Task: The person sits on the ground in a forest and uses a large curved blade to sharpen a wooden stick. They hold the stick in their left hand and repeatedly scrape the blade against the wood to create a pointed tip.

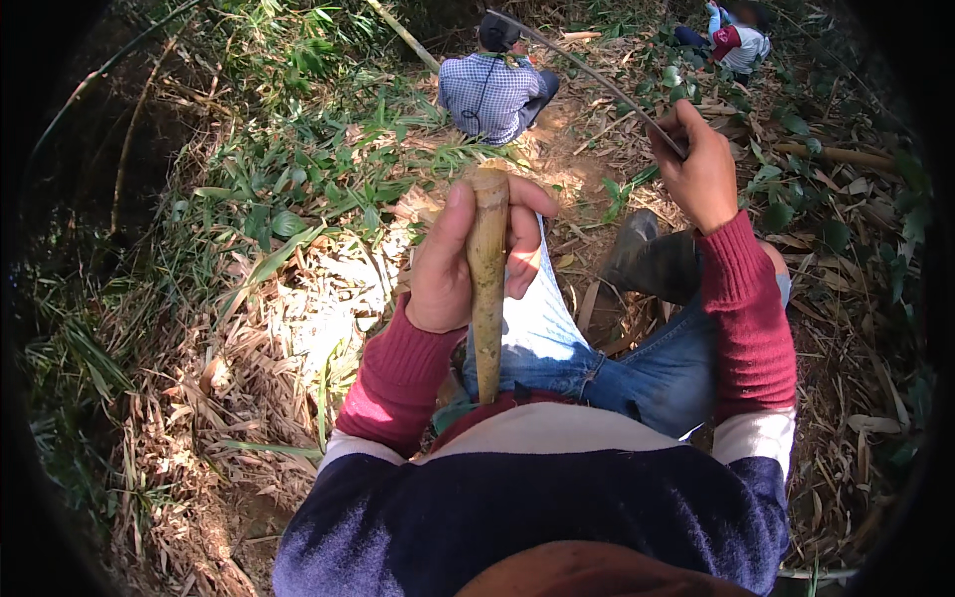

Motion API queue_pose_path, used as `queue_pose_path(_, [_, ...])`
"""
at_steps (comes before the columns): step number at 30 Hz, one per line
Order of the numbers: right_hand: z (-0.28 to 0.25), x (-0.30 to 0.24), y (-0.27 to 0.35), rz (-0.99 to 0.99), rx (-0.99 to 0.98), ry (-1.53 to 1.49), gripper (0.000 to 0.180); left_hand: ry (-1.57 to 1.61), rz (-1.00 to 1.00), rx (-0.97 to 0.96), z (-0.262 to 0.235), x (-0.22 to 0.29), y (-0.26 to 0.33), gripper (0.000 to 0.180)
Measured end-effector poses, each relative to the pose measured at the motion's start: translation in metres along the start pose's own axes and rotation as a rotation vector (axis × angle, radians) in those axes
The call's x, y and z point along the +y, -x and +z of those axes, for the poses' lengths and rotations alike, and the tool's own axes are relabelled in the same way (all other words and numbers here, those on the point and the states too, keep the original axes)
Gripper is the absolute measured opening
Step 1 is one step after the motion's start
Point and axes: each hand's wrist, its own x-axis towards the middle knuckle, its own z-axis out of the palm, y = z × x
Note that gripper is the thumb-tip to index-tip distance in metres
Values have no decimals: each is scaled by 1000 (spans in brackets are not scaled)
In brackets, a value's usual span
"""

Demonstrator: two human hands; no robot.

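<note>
My left hand (443, 271) is closed around a tapered, yellow-green bamboo shoot (486, 254) in front of my chest. The shoot's thick, pale cut end points up and away; its narrow end reaches down toward my lap. Up and to the right, my right hand (700, 171) grips a long, narrow knife (597, 78) by its near end. The dark blade slants away to the far left, apart from the shoot. Fingers hide most of the knife's handle.
A person in a checked shirt (489, 97) sits ahead, and another person (738, 48) sits at the far right. My jeans-covered legs (537, 343) and a dark boot (652, 261) lie below my hands. Dry leaf litter (288, 308) and green plants (288, 214) cover the ground.
</note>
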Motion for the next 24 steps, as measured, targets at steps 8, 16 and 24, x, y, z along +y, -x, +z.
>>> queue_pose_path(8, [11, 10, 16, 90, -11, -132, 20, 12, -70, -16, -8, -4, -6, 82])
queue_pose_path(16, [13, 8, 18, 39, -41, -117, 23, 55, -77, -95, -15, -10, -6, 81])
queue_pose_path(24, [16, 7, 18, 40, -14, -210, 21, 73, -22, -4, -4, -7, -3, 42])
